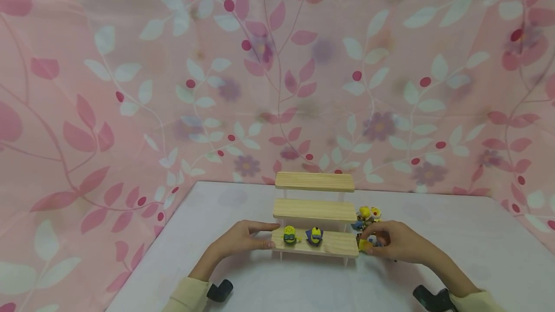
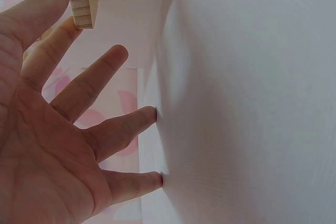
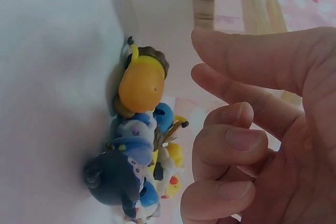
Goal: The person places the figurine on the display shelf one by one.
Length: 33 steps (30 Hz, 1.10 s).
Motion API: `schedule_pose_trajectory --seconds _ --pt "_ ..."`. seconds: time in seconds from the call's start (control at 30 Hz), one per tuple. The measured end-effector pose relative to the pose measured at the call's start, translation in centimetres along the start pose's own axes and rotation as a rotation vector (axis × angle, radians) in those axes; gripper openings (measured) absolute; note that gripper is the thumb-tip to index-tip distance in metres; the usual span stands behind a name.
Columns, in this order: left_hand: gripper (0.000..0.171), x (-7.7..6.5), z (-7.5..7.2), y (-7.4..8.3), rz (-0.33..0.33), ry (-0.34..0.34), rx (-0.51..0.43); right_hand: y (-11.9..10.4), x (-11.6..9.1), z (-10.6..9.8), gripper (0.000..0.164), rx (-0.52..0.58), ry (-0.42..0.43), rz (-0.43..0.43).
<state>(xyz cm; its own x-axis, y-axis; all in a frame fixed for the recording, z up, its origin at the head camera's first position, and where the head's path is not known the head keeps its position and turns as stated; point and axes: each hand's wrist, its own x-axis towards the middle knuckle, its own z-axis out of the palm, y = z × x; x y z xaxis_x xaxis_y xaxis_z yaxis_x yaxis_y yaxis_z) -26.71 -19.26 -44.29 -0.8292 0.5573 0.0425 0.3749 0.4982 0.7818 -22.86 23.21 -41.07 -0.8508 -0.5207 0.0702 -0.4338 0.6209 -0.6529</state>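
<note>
A three-tier wooden display stand (image 1: 338,244) stands mid-table in the head view. On its lowest plank are two small yellow minion figures, one at the left (image 1: 289,236) and one in a dark blue cape (image 1: 315,237). My left hand (image 1: 237,243) is at that plank's left end, thumb and index fingertip at the wood, other fingers spread straight toward the table. At the right end is my right hand (image 1: 401,243), thumb and index tips close to the plank end (image 3: 203,4), remaining fingers loosely bent. Its grasp is empty, above a cluster including an orange-yellow figure (image 3: 140,90).
Several more toy figures (image 1: 368,214) crowd the table right of the stand, among them a dark eared one (image 3: 113,178) and a blue-and-white one (image 3: 134,142). The white-covered table (image 1: 243,283) meets a pink floral curtain (image 1: 277,61) behind the stand.
</note>
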Motion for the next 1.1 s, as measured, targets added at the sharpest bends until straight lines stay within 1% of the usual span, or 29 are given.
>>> schedule_pose_trajectory --seconds 0.17,0.43,0.63,0.8,0.9,1.1 --pt "0.046 0.0 0.1 0.0 -0.012 -0.002 -0.005 0.4 0.2 0.2 0.023 -0.055 0.005 0.007" --pt "0.047 0.1 0.2 -0.2 -0.005 -0.001 -0.012 1.1 0.3 0.5 0.021 -0.13 0.018 0.035" --pt "0.045 -0.1 0.2 0.0 -0.01 0.003 -0.019 1.6 0.8 1.2 0.024 -0.198 0.044 0.132" --pt "0.045 -0.1 0.1 0.2 -0.007 0.001 -0.024 1.2 1.0 1.8 0.03 -0.23 0.068 0.23" --pt "0.045 -0.2 0.1 0.3 -0.006 -0.001 -0.026 0.9 1.0 1.9 0.033 -0.266 0.084 0.249" --pt "0.045 -0.1 0.0 0.3 -0.01 -0.001 -0.031 0.6 1.2 2.1 0.036 -0.324 0.106 0.253"
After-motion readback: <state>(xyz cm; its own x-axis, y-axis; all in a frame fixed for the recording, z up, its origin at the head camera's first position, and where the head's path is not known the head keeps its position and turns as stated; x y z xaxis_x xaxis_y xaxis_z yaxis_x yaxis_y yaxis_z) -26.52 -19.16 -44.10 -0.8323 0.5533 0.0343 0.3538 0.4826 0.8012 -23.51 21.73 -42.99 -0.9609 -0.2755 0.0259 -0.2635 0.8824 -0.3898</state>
